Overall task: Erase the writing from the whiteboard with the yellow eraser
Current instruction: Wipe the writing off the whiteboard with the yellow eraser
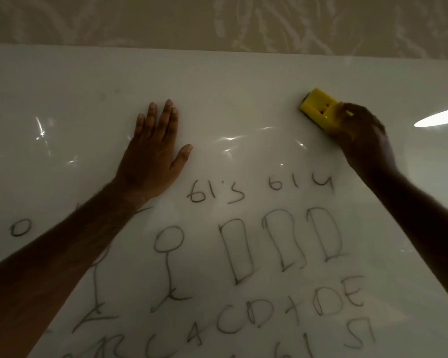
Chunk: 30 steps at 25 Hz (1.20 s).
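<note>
The white whiteboard [230,81] fills most of the view. My right hand [361,135] grips the yellow eraser [317,107] and presses it flat on the bare upper right of the board, above the digits. My left hand [154,148] lies flat on the board with fingers spread, left of centre, holding nothing. Dark marker writing [259,189] covers the lower half: digits, stick figures, tall rounded shapes and letters. My left forearm hides part of the writing at the lower left.
Above the board's top edge is a beige patterned wall [217,19]. Bright glare from a lamp [437,120] shows at the right edge of the board.
</note>
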Each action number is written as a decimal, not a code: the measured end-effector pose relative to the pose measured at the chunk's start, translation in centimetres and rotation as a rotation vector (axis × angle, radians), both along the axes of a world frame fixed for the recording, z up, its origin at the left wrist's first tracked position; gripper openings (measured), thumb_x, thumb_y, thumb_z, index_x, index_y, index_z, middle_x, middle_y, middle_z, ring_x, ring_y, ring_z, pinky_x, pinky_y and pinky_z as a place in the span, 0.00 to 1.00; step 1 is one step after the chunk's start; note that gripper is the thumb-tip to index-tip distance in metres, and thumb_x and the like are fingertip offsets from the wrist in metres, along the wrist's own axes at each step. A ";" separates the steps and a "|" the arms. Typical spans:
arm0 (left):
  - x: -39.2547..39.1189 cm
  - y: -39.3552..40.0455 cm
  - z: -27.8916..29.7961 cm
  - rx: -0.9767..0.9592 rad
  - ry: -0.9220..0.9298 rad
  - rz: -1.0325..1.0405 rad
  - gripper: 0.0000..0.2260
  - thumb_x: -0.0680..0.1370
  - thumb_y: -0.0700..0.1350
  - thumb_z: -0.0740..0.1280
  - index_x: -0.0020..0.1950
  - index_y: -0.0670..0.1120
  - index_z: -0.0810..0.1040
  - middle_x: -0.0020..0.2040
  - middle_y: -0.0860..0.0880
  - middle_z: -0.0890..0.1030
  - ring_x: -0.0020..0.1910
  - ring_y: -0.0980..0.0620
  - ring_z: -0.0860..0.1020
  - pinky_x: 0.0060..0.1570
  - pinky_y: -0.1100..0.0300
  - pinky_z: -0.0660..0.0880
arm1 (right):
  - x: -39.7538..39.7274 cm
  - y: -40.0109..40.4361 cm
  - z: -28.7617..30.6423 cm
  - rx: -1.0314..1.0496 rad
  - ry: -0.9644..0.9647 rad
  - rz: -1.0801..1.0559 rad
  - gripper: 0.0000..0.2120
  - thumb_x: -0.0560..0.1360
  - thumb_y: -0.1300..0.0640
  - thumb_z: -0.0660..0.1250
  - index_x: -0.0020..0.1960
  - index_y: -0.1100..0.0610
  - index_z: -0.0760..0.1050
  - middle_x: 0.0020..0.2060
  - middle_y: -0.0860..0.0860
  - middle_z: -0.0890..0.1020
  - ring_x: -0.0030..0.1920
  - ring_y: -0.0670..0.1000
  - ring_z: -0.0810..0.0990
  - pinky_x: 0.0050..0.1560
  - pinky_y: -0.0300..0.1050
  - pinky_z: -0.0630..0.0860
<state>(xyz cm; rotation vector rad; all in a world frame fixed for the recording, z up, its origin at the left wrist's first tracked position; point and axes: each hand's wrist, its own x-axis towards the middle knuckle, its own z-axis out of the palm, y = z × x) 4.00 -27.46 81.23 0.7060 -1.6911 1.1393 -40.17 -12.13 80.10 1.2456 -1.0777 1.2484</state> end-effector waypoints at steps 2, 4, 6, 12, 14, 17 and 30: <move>0.0 0.0 0.0 0.015 0.000 -0.009 0.38 0.86 0.62 0.47 0.88 0.38 0.50 0.89 0.39 0.50 0.87 0.34 0.49 0.85 0.40 0.45 | 2.0 -0.5 1.9 0.005 0.008 0.030 0.22 0.82 0.48 0.68 0.72 0.56 0.77 0.72 0.57 0.77 0.65 0.64 0.79 0.65 0.63 0.77; 0.0 -0.1 0.0 0.013 0.006 -0.011 0.38 0.86 0.62 0.47 0.88 0.38 0.50 0.89 0.39 0.50 0.87 0.34 0.49 0.85 0.40 0.45 | 4.5 -1.4 0.7 0.021 0.087 0.023 0.20 0.82 0.49 0.67 0.71 0.57 0.78 0.72 0.56 0.77 0.64 0.64 0.79 0.65 0.62 0.77; -0.1 -0.1 -0.1 -0.003 0.013 -0.009 0.37 0.86 0.61 0.47 0.88 0.38 0.51 0.89 0.39 0.51 0.87 0.34 0.50 0.85 0.39 0.46 | 6.0 -1.8 -3.1 0.036 0.151 0.028 0.22 0.82 0.48 0.67 0.72 0.57 0.78 0.73 0.56 0.78 0.65 0.63 0.78 0.65 0.59 0.74; 0.3 -0.2 -0.1 -0.038 -0.013 0.010 0.38 0.86 0.63 0.48 0.88 0.38 0.51 0.88 0.39 0.52 0.86 0.33 0.52 0.85 0.38 0.48 | 1.1 0.8 -11.6 0.092 0.196 -0.078 0.25 0.82 0.47 0.65 0.74 0.58 0.76 0.72 0.56 0.78 0.66 0.60 0.76 0.66 0.56 0.72; 0.3 -0.3 -0.1 -0.042 -0.017 0.010 0.38 0.86 0.63 0.48 0.88 0.38 0.51 0.88 0.39 0.52 0.87 0.33 0.51 0.85 0.38 0.48 | -0.7 1.4 -10.0 0.109 0.078 -0.068 0.26 0.81 0.47 0.65 0.75 0.58 0.75 0.73 0.57 0.77 0.66 0.61 0.76 0.65 0.59 0.73; 0.2 -0.3 -0.2 -0.039 -0.008 0.008 0.39 0.86 0.64 0.49 0.88 0.38 0.50 0.89 0.39 0.51 0.87 0.33 0.50 0.85 0.39 0.47 | -0.1 1.3 -6.4 0.101 -0.068 -0.002 0.24 0.82 0.50 0.70 0.75 0.57 0.74 0.72 0.57 0.77 0.65 0.64 0.78 0.64 0.62 0.76; 0.3 -0.5 -0.1 -0.054 -0.016 0.001 0.37 0.87 0.61 0.49 0.88 0.38 0.50 0.88 0.39 0.52 0.87 0.33 0.51 0.85 0.38 0.46 | 0.9 1.4 -9.2 0.170 0.048 -0.013 0.26 0.79 0.53 0.75 0.75 0.55 0.74 0.71 0.56 0.77 0.62 0.64 0.80 0.61 0.65 0.78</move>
